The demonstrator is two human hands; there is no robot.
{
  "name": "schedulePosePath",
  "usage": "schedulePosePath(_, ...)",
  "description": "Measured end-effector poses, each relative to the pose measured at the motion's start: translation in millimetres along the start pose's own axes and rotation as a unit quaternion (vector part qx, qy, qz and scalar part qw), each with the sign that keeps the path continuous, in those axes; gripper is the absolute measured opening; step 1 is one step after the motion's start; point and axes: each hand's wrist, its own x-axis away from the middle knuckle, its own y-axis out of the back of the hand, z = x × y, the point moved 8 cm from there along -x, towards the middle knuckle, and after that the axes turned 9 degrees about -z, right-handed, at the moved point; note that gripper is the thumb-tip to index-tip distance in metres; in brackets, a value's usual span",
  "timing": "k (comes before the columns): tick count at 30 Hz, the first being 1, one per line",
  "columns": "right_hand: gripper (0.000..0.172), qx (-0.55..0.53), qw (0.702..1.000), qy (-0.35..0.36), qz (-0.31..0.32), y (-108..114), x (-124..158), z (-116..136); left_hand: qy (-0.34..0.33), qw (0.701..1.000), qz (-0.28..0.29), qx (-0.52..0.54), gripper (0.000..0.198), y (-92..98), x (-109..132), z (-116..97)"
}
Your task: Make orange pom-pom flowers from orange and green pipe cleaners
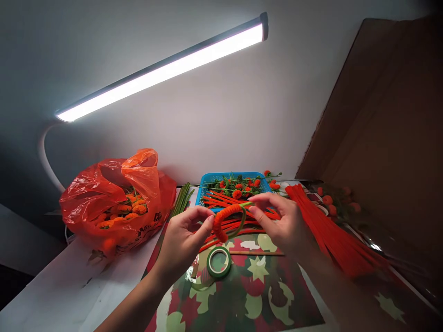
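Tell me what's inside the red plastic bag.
Orange flower heads with bits of green show through the opening of the red plastic bag. Its crumpled sides and the upper flowers cover whatever lies deeper.

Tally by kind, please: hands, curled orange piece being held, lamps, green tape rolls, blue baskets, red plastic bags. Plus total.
Hands: 2 (left hand, right hand)
Curled orange piece: 1
Lamp: 1
Green tape roll: 1
Blue basket: 1
Red plastic bag: 1
Total: 7

A fuzzy orange strip (224,218), green-stemmed, curves between the hands (188,229).
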Motion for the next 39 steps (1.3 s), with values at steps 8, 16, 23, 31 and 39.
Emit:
schedulePosePath(8, 0.017, 0.1, 0.952, 0.167, 0.235, -21, 7, 8, -0.363, 0.915, 0.007, -0.173, 0.009, 4.2, 18, -61)
schedulePosePath(16, 0.015, 0.045, 0.96, 0.216, 0.176, 4, 0, 24, -0.618, 0.714, -0.006, -0.33, 0.015, 4.1, 59, -79)
schedulePosePath(23, 0.012, 0.042, 0.968, 0.215, 0.122, 21, -9, 21, -0.627, 0.691, -0.038, -0.358, 0.01, 11.6, 59, -86)
schedulePosePath(31, 0.012, 0.068, 0.966, 0.241, 0.066, 32, -17, 17, -0.571, 0.765, -0.103, -0.279, 0.019, 26.3, 34, -85)
schedulePosePath(39, 0.013, 0.149, 0.936, 0.317, 0.034, 13, -1, 19, -0.01, 0.981, 0.192, -0.019, 0.046, 0.2, -4, -4)
